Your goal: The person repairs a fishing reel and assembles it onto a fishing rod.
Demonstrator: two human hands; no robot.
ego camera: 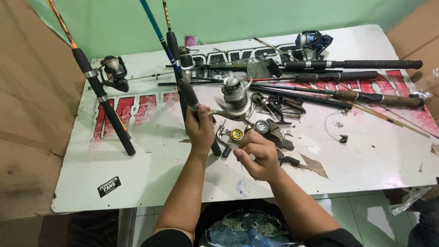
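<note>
Person: two bare forearms showing, no watch or rings visible. Left hand (200,129) and right hand (257,154) both ungloved. Short black sleeves (167,238) ending well back of each hand, near elbows. Black shirt (242,228) showing between arms, bearing blue-grey printed graphic on front.

Items we record by material and finish. Spinning reel (235,93): we see bright, glossy silver metal. Rod handle (201,116) in the left hand (200,128): matt black, foam-like grip. Small reel part (237,134): shiny gold-coloured metal. Table top (151,169): we note a smooth white painted board, scuffed and chipped, with worn red paint. Leaning rod (103,98): matt black grip with shiny metal rings. Side panels (27,114): dull brown cardboard.
</note>
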